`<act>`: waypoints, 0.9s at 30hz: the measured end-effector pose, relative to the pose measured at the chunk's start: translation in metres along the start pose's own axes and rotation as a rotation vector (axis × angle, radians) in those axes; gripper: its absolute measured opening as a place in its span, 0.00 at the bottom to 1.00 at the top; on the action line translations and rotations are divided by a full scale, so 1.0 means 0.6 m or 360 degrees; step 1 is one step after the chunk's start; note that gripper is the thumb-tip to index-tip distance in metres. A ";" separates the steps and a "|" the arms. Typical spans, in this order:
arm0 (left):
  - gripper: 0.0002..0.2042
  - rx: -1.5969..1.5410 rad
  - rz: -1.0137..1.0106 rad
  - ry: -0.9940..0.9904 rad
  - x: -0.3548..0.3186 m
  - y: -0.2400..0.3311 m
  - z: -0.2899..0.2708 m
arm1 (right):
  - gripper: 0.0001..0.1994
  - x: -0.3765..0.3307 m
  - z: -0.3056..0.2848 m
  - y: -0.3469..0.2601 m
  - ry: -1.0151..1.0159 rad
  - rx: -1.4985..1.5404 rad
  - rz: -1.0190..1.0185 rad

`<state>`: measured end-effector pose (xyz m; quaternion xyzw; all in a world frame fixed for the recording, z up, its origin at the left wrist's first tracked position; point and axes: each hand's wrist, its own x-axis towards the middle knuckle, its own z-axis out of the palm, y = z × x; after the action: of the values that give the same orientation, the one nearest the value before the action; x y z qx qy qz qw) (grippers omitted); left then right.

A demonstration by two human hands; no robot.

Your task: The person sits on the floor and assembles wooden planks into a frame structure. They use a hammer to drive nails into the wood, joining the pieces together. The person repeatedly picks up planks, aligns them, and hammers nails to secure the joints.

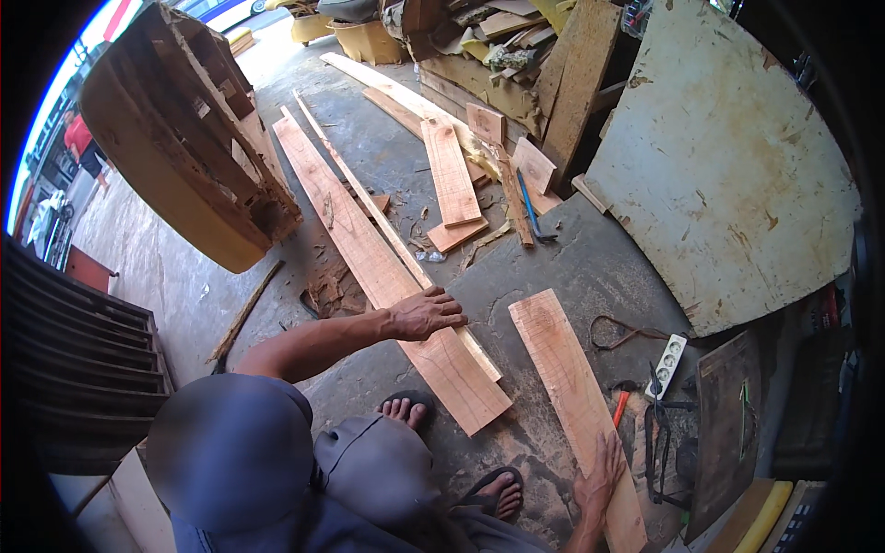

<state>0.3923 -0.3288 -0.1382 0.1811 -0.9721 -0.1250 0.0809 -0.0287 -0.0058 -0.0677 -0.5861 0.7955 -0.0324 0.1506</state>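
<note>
Right now both hands are down on timber: the left hand (426, 315) lies across a narrow strip (481, 357) that runs along the right edge of a long board (459, 382), its fingers bent and close together over the strip, though whether they pinch it I can't tell. And over to the right, the right hand (601, 475) is flat on a shorter board (557, 359), near that board's close end, fingers slightly spread along its right edge. All this wood lies on the grey floor (590, 249), the shorter board well apart from the long one. Just beside its right edge sits a hammer with a red handle (622, 405), and near that a white power strip (666, 367). Further off, a blue bar (527, 198) with a dark hooked end lies by more offcuts (449, 170). Up at the far left corner there's a blue-and-white vehicle (226, 11), any lettering on it too small to read!
</note>
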 end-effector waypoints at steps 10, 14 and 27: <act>0.25 -0.0020 0.0018 0.0105 -0.025 0.005 0.012 | 0.47 0.003 0.000 -0.002 -0.0021 -0.0042 0.0016; 0.26 -0.0026 0.0012 0.0105 -0.025 0.007 0.012 | 0.47 0.002 0.001 -0.003 -0.0019 -0.0041 0.0029; 0.21 0.0164 0.0117 0.0163 0.031 -0.031 0.012 | 0.48 0.000 0.018 0.001 0.0041 -0.0089 -0.0001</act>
<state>0.3800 -0.3511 -0.1483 0.1555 -0.9778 -0.0623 0.1258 -0.0261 -0.0043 -0.0781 -0.5898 0.7978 -0.0176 0.1240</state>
